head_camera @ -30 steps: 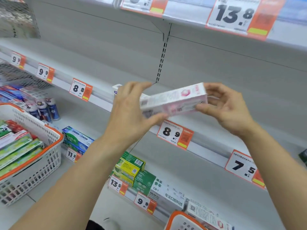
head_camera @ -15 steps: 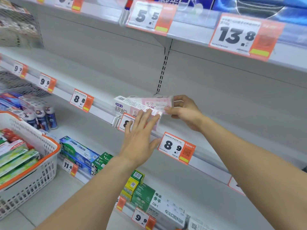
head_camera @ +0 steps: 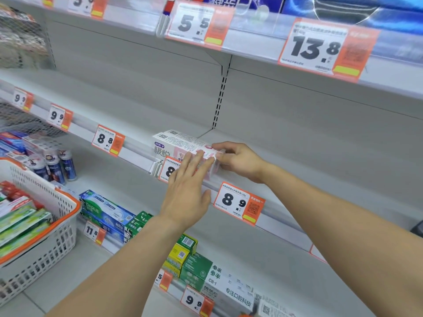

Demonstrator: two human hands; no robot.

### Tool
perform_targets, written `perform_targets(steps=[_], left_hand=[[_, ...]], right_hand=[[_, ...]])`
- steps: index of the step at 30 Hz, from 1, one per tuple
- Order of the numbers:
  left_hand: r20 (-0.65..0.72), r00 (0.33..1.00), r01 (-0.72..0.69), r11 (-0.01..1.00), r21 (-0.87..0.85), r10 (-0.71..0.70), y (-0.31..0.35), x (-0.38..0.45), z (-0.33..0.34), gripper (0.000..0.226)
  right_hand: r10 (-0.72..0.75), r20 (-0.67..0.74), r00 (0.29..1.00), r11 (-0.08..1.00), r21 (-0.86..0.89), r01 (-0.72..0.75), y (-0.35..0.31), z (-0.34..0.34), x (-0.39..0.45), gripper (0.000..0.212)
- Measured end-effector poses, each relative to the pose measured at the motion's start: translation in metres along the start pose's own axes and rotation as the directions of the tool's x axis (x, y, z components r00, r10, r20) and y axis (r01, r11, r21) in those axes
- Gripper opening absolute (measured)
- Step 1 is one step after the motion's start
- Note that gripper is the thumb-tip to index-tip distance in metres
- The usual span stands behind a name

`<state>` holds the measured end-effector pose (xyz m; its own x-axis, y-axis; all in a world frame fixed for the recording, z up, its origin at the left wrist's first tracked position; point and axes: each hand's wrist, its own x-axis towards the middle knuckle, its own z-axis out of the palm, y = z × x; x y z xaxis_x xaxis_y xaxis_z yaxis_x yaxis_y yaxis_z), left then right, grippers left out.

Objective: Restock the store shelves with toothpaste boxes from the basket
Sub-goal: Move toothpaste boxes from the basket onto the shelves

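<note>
Since a second ago, pink-and-white toothpaste box (head_camera: pixel 183 145) was lowered onto grey middle shelf (head_camera: pixel 286 161), atop another box. Right hand (head_camera: pixel 238 160) pinches its end; left hand (head_camera: pixel 187 191), fingers straight, presses its front. Placement judged nearly done.

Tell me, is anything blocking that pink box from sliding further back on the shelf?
Nothing visible does. The pink toothpaste box sits at the shelf front, left hand pressing it, right hand gripping its end; bare shelf lies behind.
</note>
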<state>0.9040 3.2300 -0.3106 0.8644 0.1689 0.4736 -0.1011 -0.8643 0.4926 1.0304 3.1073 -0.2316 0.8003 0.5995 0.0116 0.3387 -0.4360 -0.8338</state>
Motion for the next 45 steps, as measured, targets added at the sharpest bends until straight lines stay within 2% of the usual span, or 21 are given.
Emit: perform_targets(steps=[3, 5, 7, 8, 11, 13, 14, 16, 18, 21, 24, 26, 29, 31, 33, 36, 38, 39, 42, 45], left_hand=[[-0.062, 0.998, -0.023, 0.999, -0.046, 0.020, 0.003, 0.002, -0.006, 0.070], [-0.220, 0.974, -0.085, 0.987, -0.134, 0.054, 0.015, 0.004, -0.015, 0.054], [-0.357, 0.934, -0.120, 0.967, -0.227, 0.032, 0.038, 0.004, -0.029, 0.033], [-0.361, 0.932, -0.138, 0.956, -0.260, 0.036, 0.052, 0.002, -0.034, 0.023], [-0.193, 0.970, -0.205, 0.919, -0.336, 0.145, 0.088, -0.015, -0.029, 0.012], [0.015, 0.970, -0.222, 0.903, -0.369, 0.244, 0.108, -0.032, -0.010, 0.013], [0.134, 0.945, -0.233, 0.901, -0.367, 0.299, 0.118, -0.042, 0.002, 0.012], [0.381, 0.842, -0.267, 0.909, -0.320, 0.382, 0.137, -0.065, 0.031, 0.009], [0.576, 0.702, -0.316, 0.907, -0.277, 0.420, 0.155, -0.089, 0.063, 0.007], [0.754, 0.526, -0.299, 0.916, -0.268, 0.392, 0.168, -0.131, 0.116, 0.011], [0.886, 0.361, -0.260, 0.944, -0.204, 0.291, 0.166, -0.177, 0.171, 0.018], [0.934, 0.292, -0.258, 0.957, -0.133, 0.208, 0.161, -0.207, 0.203, 0.028], [0.956, 0.270, -0.237, 0.970, -0.050, 0.115, 0.148, -0.243, 0.240, 0.039], [0.956, 0.280, -0.224, 0.974, -0.021, 0.085, 0.142, -0.258, 0.260, 0.044], [0.956, 0.282, -0.268, 0.963, -0.007, 0.085, 0.139, -0.267, 0.279, 0.056], [0.976, 0.211, -0.401, 0.915, 0.036, 0.054, 0.136, -0.279, 0.298, 0.071], [0.984, 0.177, -0.484, 0.872, 0.070, 0.019, 0.134, -0.284, 0.304, 0.068], [0.983, 0.181, -0.500, 0.863, 0.076, 0.019, 0.135, -0.285, 0.305, 0.062], [0.973, 0.226, -0.432, 0.900, 0.057, 0.047, 0.141, -0.280, 0.307, 0.051], [0.973, 0.221, -0.335, 0.942, 0.017, 0.061, 0.146, -0.270, 0.303, 0.041]], right_hand=[[-0.155, -0.159, 0.975, 0.980, -0.153, 0.131, -0.003, -0.006, -0.017, 0.022], [-0.261, -0.295, 0.919, 0.960, -0.176, 0.217, -0.008, -0.010, -0.053, 0.020], [-0.287, -0.337, 0.897, 0.956, -0.155, 0.248, -0.006, -0.013, -0.109, 0.022], [-0.283, -0.316, 0.905, 0.958, -0.130, 0.255, -0.002, -0.013, -0.142, 0.021], [-0.179, -0.148, 0.973, 0.983, -0.052, 0.173, 0.035, -0.010, -0.234, 0.017], [0.001, 0.033, 0.999, 0.998, -0.059, 0.001, 0.075, -0.005, -0.279, 0.010], [0.110, 0.115, 0.987, 0.992, -0.073, -0.101, 0.098, -0.002, -0.298, 0.009], [0.311, 0.198, 0.930, 0.949, -0.111, -0.293, 0.151, 0.003, -0.328, 0.010], [0.443, 0.194, 0.875, 0.892, -0.190, -0.410, 0.203, 0.006, -0.352, 0.009], [0.598, 0.179, 0.781, 0.773, -0.387, -0.503, 0.261, 0.011, -0.385, 0.020], [0.692, 0.168, 0.702, 0.702, -0.382, -0.601, 0.295, 0.019, -0.412, 0.030], [0.724, 0.169, 0.668, 0.677, -0.356, -0.644, 0.312, 0.029, -0.427, 0.029], [0.748, 0.190, 0.635, 0.656, -0.355, -0.666, 0.337, 0.047, -0.446, 0.024], [0.745, 0.208, 0.634, 0.662, -0.355, -0.661, 0.348, 0.058, -0.452, 0.032], [0.734, 0.186, 0.653, 0.670, -0.360, -0.650, 0.355, 0.066, -0.453, 0.041], [0.740, 0.143, 0.657, 0.660, -0.344, -0.668, 0.359, 0.076, -0.451, 0.065], [0.747, 0.160, 0.645, 0.655, -0.341, -0.674, 0.361, 0.078, -0.451, 0.076], [0.751, 0.174, 0.637, 0.652, -0.348, -0.674, 0.362, 0.078, -0.452, 0.080], [0.763, 0.207, 0.612, 0.639, -0.383, -0.667, 0.361, 0.074, -0.453, 0.088], [0.783, 0.185, 0.594, 0.616, -0.365, -0.698, 0.365, 0.075, -0.451, 0.094]])
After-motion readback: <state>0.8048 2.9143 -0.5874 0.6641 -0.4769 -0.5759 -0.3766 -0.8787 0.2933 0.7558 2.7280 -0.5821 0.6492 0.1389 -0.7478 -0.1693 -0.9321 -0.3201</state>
